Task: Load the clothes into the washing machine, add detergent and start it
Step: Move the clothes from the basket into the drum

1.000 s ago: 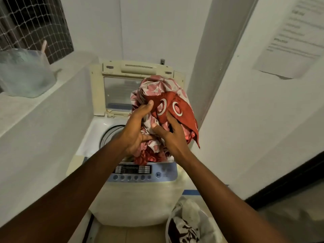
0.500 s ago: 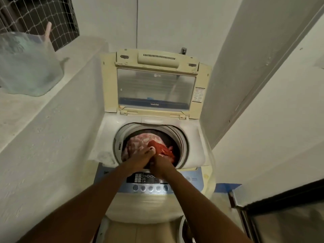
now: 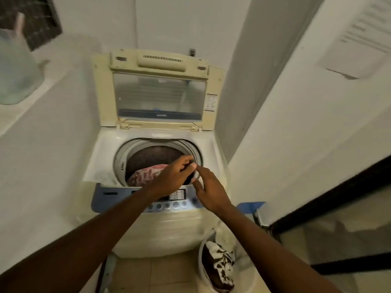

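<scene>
Cream plastic, yellowed, makes the body of the washing machine (image 3: 156, 233), and its lid (image 3: 157, 89) stands upright at the back. Inside the drum (image 3: 155, 154) lies the red and pink cloth (image 3: 146, 173); only its left part shows, because the left hand (image 3: 175, 176) covers the rest. This hand is over the front right of the drum opening, with fingers curled loosely, and holds nothing. The right hand (image 3: 208, 190) is just beside it, above the right end of the control panel (image 3: 167, 199), open and empty, its fingertips almost touching the left hand. Part of the panel is hidden under the left wrist. On the floor, at the front right of the machine, stands a white basket (image 3: 203, 269) with dark patterned clothes (image 3: 220, 265), partly hidden by the right forearm. Left of the machine, a blurred translucent container (image 3: 17, 77) sits on a ledge, cut by the frame edge.
</scene>
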